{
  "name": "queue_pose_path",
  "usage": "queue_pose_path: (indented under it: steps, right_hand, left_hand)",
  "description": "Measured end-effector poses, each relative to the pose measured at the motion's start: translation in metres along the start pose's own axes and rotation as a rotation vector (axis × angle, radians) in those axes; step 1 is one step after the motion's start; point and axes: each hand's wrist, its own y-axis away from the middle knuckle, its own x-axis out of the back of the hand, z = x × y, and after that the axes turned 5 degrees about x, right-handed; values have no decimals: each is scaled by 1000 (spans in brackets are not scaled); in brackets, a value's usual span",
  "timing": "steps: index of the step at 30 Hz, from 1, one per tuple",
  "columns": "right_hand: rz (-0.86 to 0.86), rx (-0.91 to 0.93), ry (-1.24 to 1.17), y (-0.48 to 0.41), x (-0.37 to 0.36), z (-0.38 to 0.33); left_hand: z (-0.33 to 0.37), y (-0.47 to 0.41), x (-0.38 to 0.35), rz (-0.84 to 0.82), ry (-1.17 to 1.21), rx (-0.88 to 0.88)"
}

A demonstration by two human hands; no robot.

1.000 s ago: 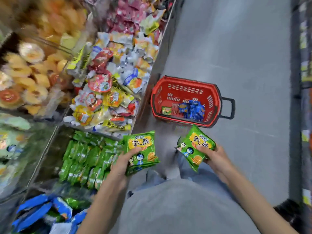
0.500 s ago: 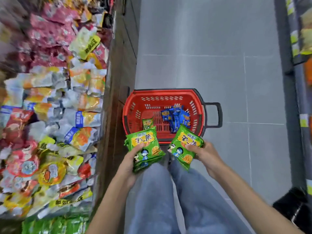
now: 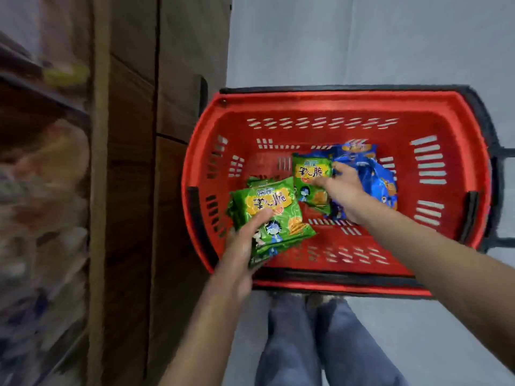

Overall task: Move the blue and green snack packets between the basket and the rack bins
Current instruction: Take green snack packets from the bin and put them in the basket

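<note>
Head view, blur: the rack bins (image 3: 41, 190) along the left edge are smeared into orange, white and dark patches, and no single packet there can be told apart.
Cut off: both forearms leave the bottom edge, and the basket's black handle (image 3: 500, 154) runs off the right edge.
Hidden: the left hand (image 3: 243, 249) shows only its thumb on top of its load, with the fingers underneath. The lower layers show only as green edges, so their number cannot be told.
Right hand (image 3: 341, 190): reaches into the basket and lies on a green packet (image 3: 308, 174). The fingers are blurred, so whether they grip it or merely touch it cannot be told.
Floor (image 3: 362, 37): pale grey and smooth.
Rack side (image 3: 131, 190): brown wood-grain panel, just beside the basket.
Legs (image 3: 306, 344): blue jeans, below the basket's near rim.
Basket (image 3: 334, 103): red plastic with slotted walls and bottom and black trim, standing on the floor.
Stack of green packets (image 3: 274, 215): gripped by the left hand over the basket's left half. The glossy green packs carry a yellow label patch and a small cartoon figure.
Green packet: same print, inside the basket near its middle, touching the blue ones.
Blue packets (image 3: 374, 176): a heap in the basket's right half, partly covered by the right hand.
</note>
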Motion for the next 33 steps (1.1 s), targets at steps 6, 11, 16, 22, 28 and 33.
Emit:
queue_pose_path:
  steps: [6,11,16,22,28,33]
  right_hand:
    - [-66,-75,-37,-102,-69,11]
    - [-282,-163,-32,-136,-100,29]
    - [-298,-203,31,-157,-99,38]
    - [-350,-160,56,-164,-91,45]
    - [-379,-167,75,-153,-97,53]
    - [-234,-103,-11,-153,-126,46]
  left_hand:
    - [12,-79,12,49,41,9]
    - [8,-104,25,36,34,40]
    - [2,-112,36,28,13,60]
    - [-3,-115,40,17,25,64]
    - [-2,-117,37,23,51,82]
    - [1,-118,32,-6,75,76]
